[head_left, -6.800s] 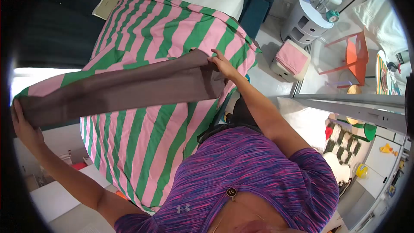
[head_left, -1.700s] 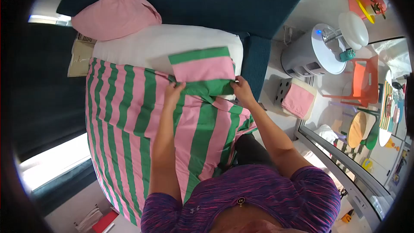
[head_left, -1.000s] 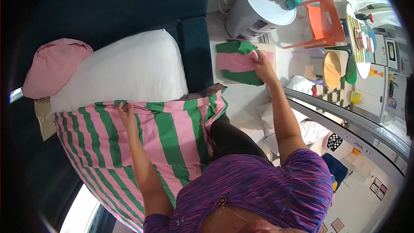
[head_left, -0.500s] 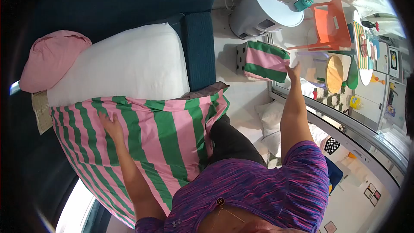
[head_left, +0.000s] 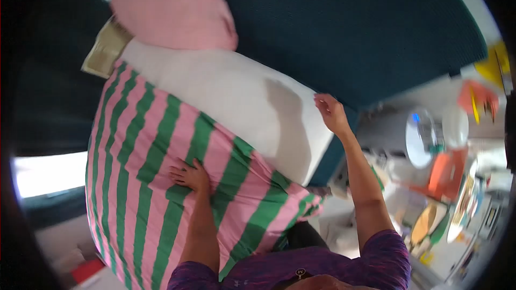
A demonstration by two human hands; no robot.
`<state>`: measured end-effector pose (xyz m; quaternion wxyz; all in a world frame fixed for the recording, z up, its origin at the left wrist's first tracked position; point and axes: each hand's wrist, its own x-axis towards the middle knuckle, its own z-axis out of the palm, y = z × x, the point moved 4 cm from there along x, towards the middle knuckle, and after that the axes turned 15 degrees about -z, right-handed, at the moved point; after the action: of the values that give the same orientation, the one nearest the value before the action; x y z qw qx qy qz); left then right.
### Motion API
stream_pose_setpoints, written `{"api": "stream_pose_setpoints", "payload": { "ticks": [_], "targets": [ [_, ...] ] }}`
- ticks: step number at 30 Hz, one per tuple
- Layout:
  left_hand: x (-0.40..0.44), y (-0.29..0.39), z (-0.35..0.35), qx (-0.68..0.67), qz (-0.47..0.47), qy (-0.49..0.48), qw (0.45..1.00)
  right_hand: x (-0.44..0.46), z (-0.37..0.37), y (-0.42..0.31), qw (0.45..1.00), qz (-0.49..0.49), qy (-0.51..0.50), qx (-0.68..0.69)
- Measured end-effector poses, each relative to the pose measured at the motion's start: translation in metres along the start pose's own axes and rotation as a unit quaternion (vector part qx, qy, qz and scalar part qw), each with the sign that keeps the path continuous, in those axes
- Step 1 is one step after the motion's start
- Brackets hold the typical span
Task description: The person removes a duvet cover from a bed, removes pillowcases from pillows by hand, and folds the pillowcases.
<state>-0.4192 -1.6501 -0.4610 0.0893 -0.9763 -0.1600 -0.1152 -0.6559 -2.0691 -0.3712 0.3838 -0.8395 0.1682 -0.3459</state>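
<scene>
A pink-and-green striped cloth cover (head_left: 141,204) spreads over the lower part of a broad white cushion or mattress (head_left: 226,91). My left hand (head_left: 189,176) rests on the striped cover with its fingers spread. Above the upper right part of the white piece is my right hand (head_left: 331,114), its fingers loosely bent and apart, holding nothing that I can see. A shadow falls on the white surface to the left of this hand. At the upper left, a pink pillow (head_left: 174,13) lies against the top edge of the white piece.
Dark blue upholstery (head_left: 344,27) runs behind the white piece. A beige cloth or paper item (head_left: 105,51) sticks out at the left. To the right, blurred, are a round white-topped unit (head_left: 419,145), an orange chair (head_left: 447,174) and a table with dishes.
My view has swung left and tilted. My right hand has left the folded striped cloth on the dotted box and is now over the white piece. My left hand now lies lower on the cover.
</scene>
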Motion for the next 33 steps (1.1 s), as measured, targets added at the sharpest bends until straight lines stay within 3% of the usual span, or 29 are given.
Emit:
{"api": "stream_pose_setpoints", "payload": {
  "ticks": [2, 5, 7, 10, 12, 13, 15, 18, 22, 24, 26, 27, 28, 29, 30, 32, 33],
  "targets": [
    [-0.008, 0.007, -0.004, -0.110, 0.057, 0.021, 0.992, 0.092, 0.050, -0.044, 0.991, -0.119, -0.051, -0.019],
    [-0.010, 0.012, 0.005, -0.123, 0.032, -0.020, 0.992, 0.217, 0.117, -0.074, 0.984, -0.177, -0.026, -0.014],
    [-0.009, 0.013, 0.017, -0.140, 0.026, -0.016, 0.990, 0.294, 0.154, -0.086, 0.966, -0.224, 0.097, -0.091],
    [-0.012, 0.013, 0.024, -0.173, 0.024, -0.024, 0.984, 0.392, 0.206, -0.068, 0.957, -0.255, 0.128, -0.047],
    [-0.014, 0.013, 0.024, -0.179, 0.038, -0.015, 0.983, 0.412, 0.239, -0.067, 0.992, -0.016, -0.111, -0.063],
    [-0.014, 0.011, 0.026, -0.184, 0.026, -0.017, 0.982, 0.410, 0.247, -0.078, 0.991, -0.027, -0.118, -0.065],
    [-0.015, 0.010, 0.030, -0.181, 0.035, -0.050, 0.981, 0.391, 0.238, -0.101, 0.975, -0.114, 0.042, -0.185],
    [-0.014, 0.010, 0.029, -0.205, 0.015, -0.094, 0.974, 0.348, 0.202, -0.178, 0.950, -0.228, -0.054, -0.206],
    [-0.012, 0.009, 0.026, -0.274, 0.031, -0.015, 0.961, 0.226, 0.149, -0.290, 0.863, -0.453, -0.046, -0.219],
    [-0.006, 0.005, 0.025, -0.310, 0.045, -0.019, 0.950, 0.139, 0.105, -0.365, 0.853, -0.490, -0.036, -0.178],
    [0.008, 0.003, 0.027, -0.314, 0.039, -0.113, 0.942, 0.054, 0.073, -0.410, 0.838, -0.516, -0.061, -0.170],
    [0.021, -0.007, 0.011, -0.307, 0.046, -0.113, 0.944, 0.012, 0.057, -0.424, 0.837, -0.525, -0.101, -0.115],
    [0.037, -0.020, -0.006, -0.475, 0.106, -0.188, 0.853, -0.030, 0.045, -0.436, 0.836, -0.527, -0.139, -0.058],
    [0.047, -0.038, -0.022, -0.617, 0.160, -0.262, 0.725, -0.068, 0.035, -0.445, 0.845, -0.506, -0.170, -0.027],
    [0.036, -0.061, -0.038, -0.730, 0.198, -0.333, 0.563, -0.104, 0.029, -0.449, 0.854, -0.480, -0.201, 0.005],
    [-0.002, -0.131, -0.145, -0.893, 0.036, -0.379, 0.240, -0.162, 0.038, -0.442, 0.870, -0.425, -0.244, -0.060],
    [-0.021, -0.158, -0.179, -0.884, 0.032, -0.397, 0.246, -0.184, 0.048, -0.431, 0.867, -0.395, -0.280, -0.115]
  ]
}}
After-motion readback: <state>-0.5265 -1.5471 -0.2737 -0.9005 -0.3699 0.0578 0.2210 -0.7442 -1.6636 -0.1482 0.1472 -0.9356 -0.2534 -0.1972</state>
